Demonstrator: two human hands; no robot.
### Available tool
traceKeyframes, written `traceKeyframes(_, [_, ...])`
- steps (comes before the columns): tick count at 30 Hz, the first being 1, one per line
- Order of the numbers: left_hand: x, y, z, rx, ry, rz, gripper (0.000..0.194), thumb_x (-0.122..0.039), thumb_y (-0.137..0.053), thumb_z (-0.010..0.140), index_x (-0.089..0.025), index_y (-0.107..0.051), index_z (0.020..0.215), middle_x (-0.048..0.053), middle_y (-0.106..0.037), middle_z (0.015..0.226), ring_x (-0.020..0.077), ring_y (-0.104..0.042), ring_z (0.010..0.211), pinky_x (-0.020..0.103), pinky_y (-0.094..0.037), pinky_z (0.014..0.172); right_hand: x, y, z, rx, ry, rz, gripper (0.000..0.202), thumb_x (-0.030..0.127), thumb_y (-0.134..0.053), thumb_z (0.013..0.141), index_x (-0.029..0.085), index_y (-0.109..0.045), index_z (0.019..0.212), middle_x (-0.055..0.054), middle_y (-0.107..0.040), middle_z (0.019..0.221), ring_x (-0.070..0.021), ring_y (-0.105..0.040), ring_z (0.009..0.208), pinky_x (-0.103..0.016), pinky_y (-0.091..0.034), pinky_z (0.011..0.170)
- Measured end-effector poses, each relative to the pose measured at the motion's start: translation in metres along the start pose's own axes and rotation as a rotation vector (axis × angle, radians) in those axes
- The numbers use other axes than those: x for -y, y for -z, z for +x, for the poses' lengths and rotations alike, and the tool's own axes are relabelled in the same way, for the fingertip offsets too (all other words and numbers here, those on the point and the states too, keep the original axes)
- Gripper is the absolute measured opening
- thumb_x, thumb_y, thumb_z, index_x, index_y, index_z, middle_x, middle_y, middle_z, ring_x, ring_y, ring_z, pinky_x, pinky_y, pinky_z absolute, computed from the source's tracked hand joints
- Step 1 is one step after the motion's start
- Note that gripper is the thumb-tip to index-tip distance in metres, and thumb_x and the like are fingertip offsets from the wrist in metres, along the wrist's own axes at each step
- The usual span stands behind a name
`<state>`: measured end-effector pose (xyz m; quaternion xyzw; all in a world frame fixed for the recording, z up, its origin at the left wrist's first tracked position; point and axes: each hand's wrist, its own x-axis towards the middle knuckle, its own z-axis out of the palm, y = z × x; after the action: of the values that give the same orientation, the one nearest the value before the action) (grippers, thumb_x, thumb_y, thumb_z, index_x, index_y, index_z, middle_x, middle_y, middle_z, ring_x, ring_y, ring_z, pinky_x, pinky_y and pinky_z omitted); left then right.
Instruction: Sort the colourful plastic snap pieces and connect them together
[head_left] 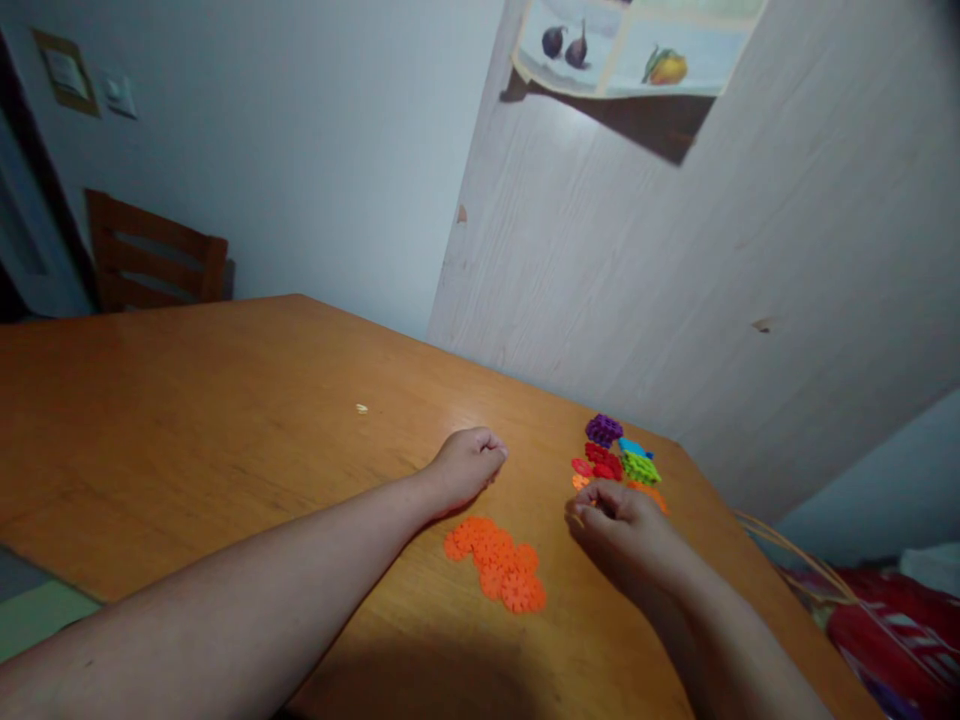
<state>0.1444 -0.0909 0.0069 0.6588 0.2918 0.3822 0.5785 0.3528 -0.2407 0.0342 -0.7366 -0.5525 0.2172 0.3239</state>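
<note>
My left hand (pixel 469 465) rests closed on the wooden table (pixel 225 430), its fingers curled in; whatever it may hold is hidden. Just below it lies a spread of orange, flower-edged discs (pixel 499 565), overlapping one another. To the right, my right hand (pixel 611 515) is closed with thumb and fingertips together, and no object can be made out between them. Beyond that hand are a purple stack (pixel 604 430), red pieces (pixel 602 461), a green stack (pixel 640 467) and a blue piece (pixel 632 446). More orange pieces (pixel 649 494) are partly behind my right hand.
A small pale item (pixel 361 409) lies on the table left of centre. The wall and a wooden panel (pixel 600 250) rise behind the far edge. A wooden chair (pixel 157 255) stands at the far left, and a red bag (pixel 892 630) is beyond the right edge.
</note>
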Motion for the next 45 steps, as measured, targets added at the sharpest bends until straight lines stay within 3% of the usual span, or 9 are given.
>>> traceKeyframes(5, [-0.003,0.0,-0.002,0.002,-0.008,0.01,0.013,-0.029,-0.057,0.079,-0.017,-0.059,0.075,-0.003,-0.054,0.058,0.0096,-0.047,0.052,0.022,-0.033,0.051,0.03,-0.016,-0.023,0.418,0.048,-0.022,0.024,0.027,-0.061,0.083,0.022,-0.064,0.106,0.006,-0.048,0.063,-0.009,-0.039,0.055,-0.022,-0.025,0.048])
traceKeyframes(9, [-0.002,0.001,-0.002,0.009,-0.003,0.014,0.015,-0.032,-0.057,0.08,-0.017,-0.059,0.077,-0.003,-0.054,0.059,0.0095,-0.047,0.052,0.022,-0.033,0.051,0.037,-0.021,-0.027,0.492,0.123,-0.081,0.033,0.018,-0.059,0.081,0.026,-0.066,0.112,0.006,-0.048,0.067,-0.0094,-0.04,0.06,-0.021,-0.027,0.052])
traceKeyframes(14, [-0.002,0.001,-0.002,0.018,-0.008,0.015,0.016,-0.032,-0.057,0.081,-0.017,-0.059,0.076,-0.003,-0.054,0.058,0.0095,-0.046,0.052,0.022,-0.034,0.051,0.035,-0.023,-0.025,0.477,0.12,-0.106,0.03,0.017,-0.055,0.083,0.026,-0.066,0.11,0.006,-0.049,0.067,-0.0095,-0.04,0.06,-0.022,-0.028,0.054])
traceKeyframes(20, [-0.001,0.002,-0.001,0.03,-0.01,0.031,0.019,-0.035,-0.058,0.081,-0.017,-0.058,0.074,-0.003,-0.053,0.058,0.0096,-0.046,0.052,0.022,-0.033,0.051,0.023,-0.021,-0.017,0.372,0.114,-0.146,0.019,0.022,-0.055,0.086,0.024,-0.064,0.103,0.005,-0.056,0.071,-0.0105,-0.045,0.062,-0.022,-0.031,0.056])
traceKeyframes(25, [0.001,0.002,0.001,0.024,-0.01,0.031,0.021,-0.037,-0.059,0.081,-0.017,-0.058,0.074,-0.003,-0.054,0.058,0.0101,-0.046,0.052,0.022,-0.032,0.05,0.02,-0.017,-0.012,0.294,0.084,-0.208,0.014,0.024,-0.059,0.083,0.021,-0.06,0.097,0.004,-0.058,0.07,-0.0107,-0.047,0.061,-0.022,-0.031,0.056])
traceKeyframes(33, [-0.001,0.002,-0.001,0.022,-0.01,0.024,0.021,-0.037,-0.06,0.08,-0.018,-0.058,0.073,-0.003,-0.052,0.057,0.0096,-0.044,0.051,0.022,-0.031,0.05,0.021,-0.018,-0.011,0.276,0.047,-0.231,0.011,0.02,-0.061,0.076,0.021,-0.057,0.087,0.004,-0.059,0.069,-0.0102,-0.049,0.06,-0.022,-0.029,0.052])
traceKeyframes(41, [-0.001,0.002,-0.001,0.015,-0.008,0.018,0.02,-0.037,-0.06,0.079,-0.018,-0.057,0.073,-0.004,-0.052,0.057,0.0098,-0.044,0.051,0.022,-0.031,0.05,0.009,-0.009,0.002,0.135,0.087,-0.387,0.008,0.024,-0.062,0.076,0.021,-0.055,0.08,0.001,-0.062,0.072,-0.0125,-0.052,0.065,-0.024,-0.032,0.057])
traceKeyframes(45, [0.0,0.002,0.0,0.024,-0.014,0.033,0.021,-0.037,-0.06,0.079,-0.018,-0.057,0.071,-0.004,-0.051,0.056,0.0096,-0.043,0.05,0.022,-0.03,0.049,0.004,-0.007,0.004,0.082,0.104,-0.289,0.011,0.026,-0.061,0.077,0.022,-0.051,0.08,0.002,-0.058,0.07,-0.0126,-0.05,0.065,-0.023,-0.032,0.056])
